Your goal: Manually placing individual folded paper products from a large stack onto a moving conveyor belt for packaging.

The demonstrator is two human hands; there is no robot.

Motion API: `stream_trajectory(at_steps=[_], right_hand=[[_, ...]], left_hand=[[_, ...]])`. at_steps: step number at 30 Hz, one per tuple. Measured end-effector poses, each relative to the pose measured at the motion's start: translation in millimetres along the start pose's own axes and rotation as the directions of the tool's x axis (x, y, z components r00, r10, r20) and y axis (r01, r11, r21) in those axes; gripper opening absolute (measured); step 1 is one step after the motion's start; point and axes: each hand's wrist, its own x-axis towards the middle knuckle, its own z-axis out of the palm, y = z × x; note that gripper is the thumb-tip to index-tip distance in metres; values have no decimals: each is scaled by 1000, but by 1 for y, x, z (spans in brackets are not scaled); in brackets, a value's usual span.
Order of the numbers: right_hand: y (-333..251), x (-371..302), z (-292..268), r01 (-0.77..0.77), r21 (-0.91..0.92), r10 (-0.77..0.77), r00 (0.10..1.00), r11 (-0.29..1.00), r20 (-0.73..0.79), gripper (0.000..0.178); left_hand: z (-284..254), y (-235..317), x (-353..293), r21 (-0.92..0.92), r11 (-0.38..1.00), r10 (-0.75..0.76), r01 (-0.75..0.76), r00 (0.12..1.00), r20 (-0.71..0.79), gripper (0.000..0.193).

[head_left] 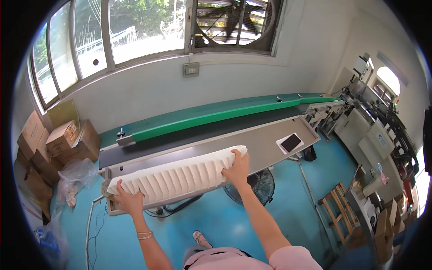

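A long row of white, soft-looking folded pieces, ribbed along its front side, spans the space between my two hands. I cannot tell whether it is paper or cloth. My left hand grips its left end, thumb and fingers pressed on the front side. At the right end my right hand is closed round it in the same way. The row slants up toward the right, over the left part of a long metal tray table. Whether its underside rests on the table is hidden.
A dark conveyor belt with a green guide rail runs behind the table. A phone lies on the table's right part. Beneath stands a floor fan. Cardboard boxes are stacked at left; a machine stands at right.
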Motion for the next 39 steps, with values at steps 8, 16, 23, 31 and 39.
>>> stream_trajectory(at_steps=[8,16,23,31,39], right_hand=[[68,96,58,-23,-165,118,791,986,600,88],[162,119,24,-660,240,326,614,712,719,47],[188,132,26,-740,368,232,569,564,789,25],[210,141,27,-734,417,172,579,536,797,59],[172,205,15,-672,283,118,486,685,866,81]], left_hand=[[77,-30,59,379,920,-116,-96,858,501,85],[89,-46,45,326,937,-44,-123,886,461,75],[100,-54,36,351,928,-29,-123,917,397,74],[109,-45,38,324,933,13,-155,916,402,71],[113,-9,100,230,944,123,-238,897,424,71]])
